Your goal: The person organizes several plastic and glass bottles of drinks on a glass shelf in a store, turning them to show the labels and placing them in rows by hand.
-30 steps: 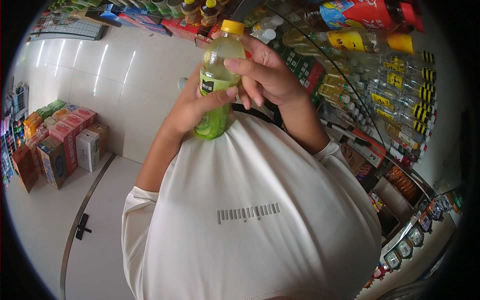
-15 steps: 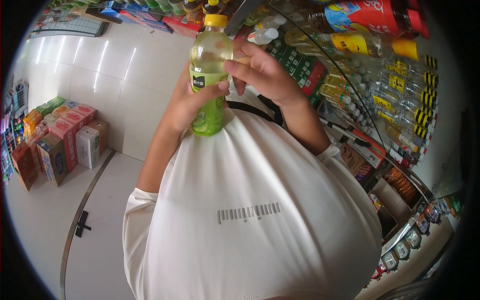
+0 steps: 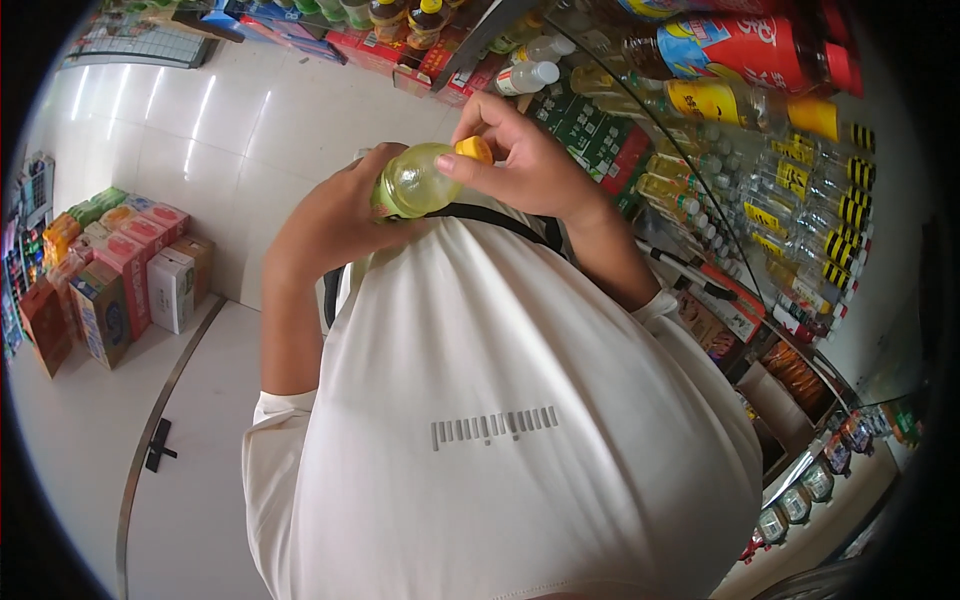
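Observation:
A plastic drink bottle (image 3: 421,182) with pale green liquid and a green label tilts in front of my chest, its neck toward the right. My left hand (image 3: 340,212) is wrapped round its body and hides most of the label. At the neck, the fingers and thumb of my right hand (image 3: 525,160) close about the yellow cap (image 3: 474,150). The thumb lies along the neck beside the cap, which sits on the bottle.
Shelves of bottled drinks (image 3: 790,190) stand to the right, with a red-labelled cola bottle (image 3: 720,48) lying uppermost. Green cartons (image 3: 580,130) are stacked beside them. At the left, drink boxes (image 3: 125,260) stand near a grey-white counter (image 3: 220,440). More bottles (image 3: 430,15) line the far side.
The bottle has gone from upright to tilted, its cap swinging down and to the right. My left hand has turned with it, and my right fingers have come onto the cap.

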The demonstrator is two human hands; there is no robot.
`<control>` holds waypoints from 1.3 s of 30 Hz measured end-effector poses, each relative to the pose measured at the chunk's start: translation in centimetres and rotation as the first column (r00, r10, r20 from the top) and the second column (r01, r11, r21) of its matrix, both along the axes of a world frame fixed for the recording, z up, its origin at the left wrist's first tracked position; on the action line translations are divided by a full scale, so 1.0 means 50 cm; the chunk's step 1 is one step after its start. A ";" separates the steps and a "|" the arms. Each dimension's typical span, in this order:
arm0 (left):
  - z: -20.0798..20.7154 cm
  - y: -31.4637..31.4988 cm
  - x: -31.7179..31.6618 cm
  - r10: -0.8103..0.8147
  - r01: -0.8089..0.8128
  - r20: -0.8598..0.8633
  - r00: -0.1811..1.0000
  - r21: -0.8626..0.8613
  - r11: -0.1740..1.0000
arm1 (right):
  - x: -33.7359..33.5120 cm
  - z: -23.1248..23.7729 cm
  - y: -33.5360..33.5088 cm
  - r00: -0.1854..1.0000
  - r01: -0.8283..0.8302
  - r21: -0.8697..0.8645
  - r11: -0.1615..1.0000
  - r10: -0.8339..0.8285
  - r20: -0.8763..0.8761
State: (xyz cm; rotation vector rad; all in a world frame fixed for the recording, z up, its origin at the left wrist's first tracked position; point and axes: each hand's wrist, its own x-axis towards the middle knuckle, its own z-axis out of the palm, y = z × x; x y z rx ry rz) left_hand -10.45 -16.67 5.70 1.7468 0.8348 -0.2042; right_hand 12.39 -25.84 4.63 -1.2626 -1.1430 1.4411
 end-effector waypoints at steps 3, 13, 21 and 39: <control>-0.053 -0.012 -0.013 0.029 -0.034 0.055 0.998 0.106 0.994 | -0.011 -0.034 0.002 0.989 0.021 0.037 0.999 -0.026 0.143; -0.438 0.059 -0.181 0.563 -0.536 0.072 0.823 -0.229 0.813 | 0.077 -0.165 0.063 0.435 0.046 0.039 0.998 -0.056 0.899; -0.770 -0.272 -0.595 0.644 -0.958 -0.711 0.283 -0.246 0.150 | 0.157 -0.285 0.133 0.243 0.061 -0.124 0.990 0.106 0.964; -0.692 -0.351 -0.523 0.866 -0.941 -0.456 0.206 -0.335 0.047 | 0.166 -0.333 0.165 -0.022 0.102 -0.152 0.983 0.155 0.988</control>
